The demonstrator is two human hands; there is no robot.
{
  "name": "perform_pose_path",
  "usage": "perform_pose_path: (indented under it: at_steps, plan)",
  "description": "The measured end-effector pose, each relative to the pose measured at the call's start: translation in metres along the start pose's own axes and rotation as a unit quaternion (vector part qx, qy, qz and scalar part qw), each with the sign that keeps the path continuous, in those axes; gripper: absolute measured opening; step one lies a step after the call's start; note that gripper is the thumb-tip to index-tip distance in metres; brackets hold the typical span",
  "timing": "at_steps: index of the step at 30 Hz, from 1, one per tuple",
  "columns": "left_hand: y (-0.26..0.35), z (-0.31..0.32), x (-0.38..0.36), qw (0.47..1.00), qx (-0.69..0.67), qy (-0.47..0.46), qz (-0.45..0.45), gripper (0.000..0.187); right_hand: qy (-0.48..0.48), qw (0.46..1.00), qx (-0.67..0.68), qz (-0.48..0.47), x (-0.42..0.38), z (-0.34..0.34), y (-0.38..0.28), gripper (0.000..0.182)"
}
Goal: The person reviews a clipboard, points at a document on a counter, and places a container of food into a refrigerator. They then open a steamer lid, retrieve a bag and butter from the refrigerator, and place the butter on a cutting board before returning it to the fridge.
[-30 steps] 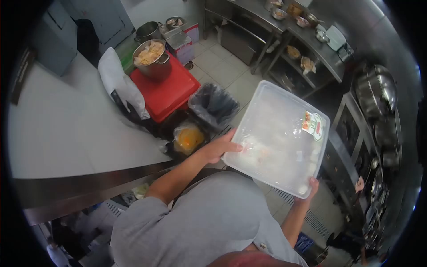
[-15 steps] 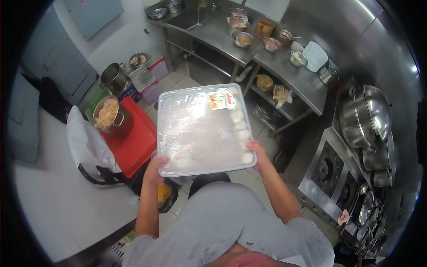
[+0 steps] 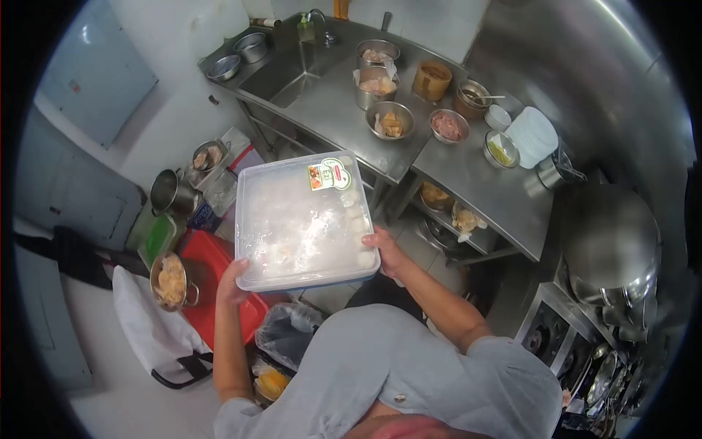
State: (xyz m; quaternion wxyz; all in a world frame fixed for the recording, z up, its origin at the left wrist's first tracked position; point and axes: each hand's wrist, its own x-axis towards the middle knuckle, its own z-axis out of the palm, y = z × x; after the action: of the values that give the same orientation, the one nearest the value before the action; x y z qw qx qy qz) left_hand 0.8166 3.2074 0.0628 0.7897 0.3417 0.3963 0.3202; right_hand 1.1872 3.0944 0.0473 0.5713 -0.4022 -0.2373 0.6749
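Between my two hands I carry a square plastic storage box (image 3: 285,227) with a clear, closed lid. A printed label (image 3: 329,175) sticks to the lid's far right corner. Round, pale pieces show through along the right side; the rest of the contents is blurred by glare. My left hand (image 3: 232,282) grips the near left corner, thumb up on the rim. On the near right side, my right hand (image 3: 387,252) holds the edge the same way. The fingers of both hands are mostly hidden beneath the box.
Ahead stands a steel counter with a sink (image 3: 281,77), a bowl of yellowish food (image 3: 390,121) and a bamboo steamer (image 3: 431,80). A side table holds a bowl of raw meat (image 3: 449,126) and stacked white plates (image 3: 532,137). A pot (image 3: 172,282) sits left, a stove (image 3: 552,329) right.
My body and view have turned toward the counter, which now appears nearer. The box has shifted left in view and tilted slightly, still held in both hands.
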Motion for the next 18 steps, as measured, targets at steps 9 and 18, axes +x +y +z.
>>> perform_pose_path:
  at_steps: [9,18]
  plan:
    - [0.068,0.014,0.206,0.999,0.021,0.005,-0.043,0.059,0.054,0.998,0.014,-0.014,0.136,-0.063,-0.043,0.087]
    - [0.1,0.001,0.4,0.979,0.035,-0.114,-0.165,0.057,0.205,0.976,0.028,-0.069,0.215,-0.08,-0.047,0.083]
